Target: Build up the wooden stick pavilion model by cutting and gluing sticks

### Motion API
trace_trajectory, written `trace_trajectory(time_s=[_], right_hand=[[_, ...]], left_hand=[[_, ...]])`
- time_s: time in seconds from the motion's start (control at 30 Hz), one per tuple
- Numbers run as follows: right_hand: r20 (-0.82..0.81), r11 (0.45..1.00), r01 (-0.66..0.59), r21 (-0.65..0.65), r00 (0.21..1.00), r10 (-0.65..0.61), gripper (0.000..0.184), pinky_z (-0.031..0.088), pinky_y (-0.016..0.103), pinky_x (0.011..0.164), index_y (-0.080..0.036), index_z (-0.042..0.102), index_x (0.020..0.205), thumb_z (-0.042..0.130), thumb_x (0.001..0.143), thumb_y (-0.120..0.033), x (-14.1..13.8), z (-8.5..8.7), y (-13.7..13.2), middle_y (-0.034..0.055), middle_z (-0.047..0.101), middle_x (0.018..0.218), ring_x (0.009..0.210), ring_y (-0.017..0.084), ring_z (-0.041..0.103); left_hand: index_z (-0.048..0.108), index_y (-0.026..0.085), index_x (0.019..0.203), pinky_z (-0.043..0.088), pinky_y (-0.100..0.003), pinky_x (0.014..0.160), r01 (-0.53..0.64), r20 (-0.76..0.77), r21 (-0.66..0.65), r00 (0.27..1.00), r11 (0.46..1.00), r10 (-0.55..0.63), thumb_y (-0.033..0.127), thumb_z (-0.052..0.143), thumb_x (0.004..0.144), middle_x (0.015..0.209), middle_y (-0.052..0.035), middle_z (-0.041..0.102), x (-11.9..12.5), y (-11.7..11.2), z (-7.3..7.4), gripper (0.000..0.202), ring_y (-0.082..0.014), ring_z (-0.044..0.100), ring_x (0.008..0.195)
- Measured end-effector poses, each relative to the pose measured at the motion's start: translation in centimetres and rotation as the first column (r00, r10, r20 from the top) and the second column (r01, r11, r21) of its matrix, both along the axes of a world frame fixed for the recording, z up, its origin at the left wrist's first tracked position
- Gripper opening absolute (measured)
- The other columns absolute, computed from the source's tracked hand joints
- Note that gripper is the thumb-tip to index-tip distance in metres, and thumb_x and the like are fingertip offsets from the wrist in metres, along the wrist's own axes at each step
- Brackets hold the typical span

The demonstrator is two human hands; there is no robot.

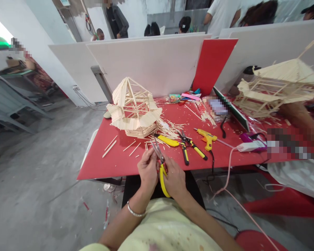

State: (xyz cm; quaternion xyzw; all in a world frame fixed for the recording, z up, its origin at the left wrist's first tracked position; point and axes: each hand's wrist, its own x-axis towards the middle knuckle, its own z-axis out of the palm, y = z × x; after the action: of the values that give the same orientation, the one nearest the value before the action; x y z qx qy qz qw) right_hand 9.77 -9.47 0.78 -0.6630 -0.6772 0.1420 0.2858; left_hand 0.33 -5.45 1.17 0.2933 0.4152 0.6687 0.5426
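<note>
Near the table's front edge, my right hand (176, 177) is closed around yellow-handled scissors (162, 181), whose metal blades point away from me. Close beside the blades, my left hand (148, 170) has its fingertips pinched together; whatever they hold is too small to make out. Beyond both hands stands a pale wooden-stick model (136, 116) of a tiered, roofed building, its upper frame partly uncovered. Loose thin sticks (172, 129) lie heaped at its right, with several more scattered to its left.
Right of my hands lie a yellow utility knife (169, 140), yellow-black cutters (185, 150) and a yellow glue gun (207, 138) on the red table (104, 167). A second stick model (272, 87) stands at right, by another person's arm (300, 116). White boards (146, 66) rise behind.
</note>
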Motion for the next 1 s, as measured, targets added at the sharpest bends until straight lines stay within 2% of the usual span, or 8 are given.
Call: trace_trajectory(time_s=[0.13, 0.33, 0.5, 0.6, 0.7, 0.8, 1.0], right_hand=[[-0.039, 1.000, 0.002, 0.008, 0.999, -0.002, 0.051, 0.050, 0.035, 0.090, -0.019, 0.049, 0.141, 0.046, 0.090, -0.023, -0.2, -0.3, -0.1, 0.0108, 0.066, 0.116, 0.105, 0.024, 0.063], [-0.109, 0.999, 0.017, 0.034, 0.994, -0.014, 0.047, 0.052, 0.034, 0.088, -0.017, 0.053, 0.137, 0.045, 0.091, -0.025, -0.5, -1.1, -0.2, 0.0115, 0.069, 0.114, 0.100, 0.023, 0.066], [-0.117, 0.998, 0.017, 0.066, 0.993, -0.010, 0.044, 0.053, 0.033, 0.085, -0.017, 0.057, 0.134, 0.045, 0.092, -0.024, -0.4, -1.6, -0.1, 0.0108, 0.071, 0.105, 0.093, 0.022, 0.068], [-0.139, 0.997, 0.002, 0.083, 0.990, 0.009, 0.044, 0.053, 0.032, 0.085, -0.018, 0.057, 0.134, 0.046, 0.092, -0.026, -0.3, -1.8, 0.0, 0.0112, 0.072, 0.105, 0.094, 0.022, 0.069], [-0.190, 0.996, -0.002, 0.088, 0.982, 0.018, 0.043, 0.054, 0.032, 0.084, -0.018, 0.058, 0.133, 0.048, 0.092, -0.027, -0.2, -2.0, 0.2, 0.0110, 0.072, 0.104, 0.093, 0.022, 0.069], [-0.224, 0.994, 0.007, 0.105, 0.974, 0.017, 0.044, 0.054, 0.034, 0.085, -0.018, 0.058, 0.134, 0.048, 0.092, -0.028, 0.1, -2.0, 0.5, 0.0117, 0.072, 0.108, 0.094, 0.023, 0.069], [-0.218, 0.988, -0.013, 0.156, 0.975, 0.048, 0.046, 0.055, 0.036, 0.088, -0.016, 0.055, 0.136, 0.047, 0.092, -0.025, 0.6, -2.4, 0.8, 0.0138, 0.071, 0.113, 0.097, 0.023, 0.069]], left_hand=[[0.075, 0.020, 0.095, 0.034, -0.017, 0.040, -0.040, -0.039, -0.011, 0.998, 0.999, 0.039, 0.041, 0.080, 0.075, 0.065, 0.0056, 0.056, 0.2, -0.3, 0.0, 0.030, -0.0024, 0.038, 0.043], [0.077, 0.020, 0.091, 0.042, -0.018, 0.052, -0.103, -0.171, 0.083, 0.979, 0.991, 0.116, 0.039, 0.076, 0.079, 0.075, 0.0014, 0.060, 0.2, -0.6, -0.2, 0.023, -0.0058, 0.048, 0.057], [0.077, 0.020, 0.092, 0.043, -0.018, 0.053, -0.113, -0.187, 0.087, 0.974, 0.990, 0.127, 0.038, 0.075, 0.080, 0.073, 0.0026, 0.056, 0.5, -0.8, -0.4, 0.022, -0.0064, 0.050, 0.058], [0.078, 0.020, 0.095, 0.043, -0.017, 0.052, -0.133, -0.178, 0.058, 0.974, 0.989, 0.141, 0.039, 0.076, 0.079, 0.074, 0.0020, 0.059, 0.6, -0.9, -0.5, 0.025, -0.0062, 0.050, 0.058], [0.077, 0.020, 0.101, 0.049, -0.020, 0.064, -0.127, -0.153, 0.018, 0.980, 0.992, 0.129, 0.039, 0.076, 0.079, 0.085, -0.0021, 0.067, 0.8, -1.1, -0.6, 0.029, -0.0093, 0.058, 0.069], [0.077, 0.020, 0.105, 0.052, -0.023, 0.074, -0.086, -0.134, -0.004, 0.987, 0.996, 0.084, 0.039, 0.076, 0.080, 0.096, -0.0055, 0.070, 1.1, -1.3, -0.7, 0.031, -0.0131, 0.063, 0.081], [0.077, 0.024, 0.108, 0.049, -0.018, 0.068, -0.060, -0.236, 0.144, 0.967, 0.988, 0.093, 0.033, 0.074, 0.083, 0.091, -0.0022, 0.062, 0.9, -1.2, -1.0, 0.028, -0.0092, 0.058, 0.077]])
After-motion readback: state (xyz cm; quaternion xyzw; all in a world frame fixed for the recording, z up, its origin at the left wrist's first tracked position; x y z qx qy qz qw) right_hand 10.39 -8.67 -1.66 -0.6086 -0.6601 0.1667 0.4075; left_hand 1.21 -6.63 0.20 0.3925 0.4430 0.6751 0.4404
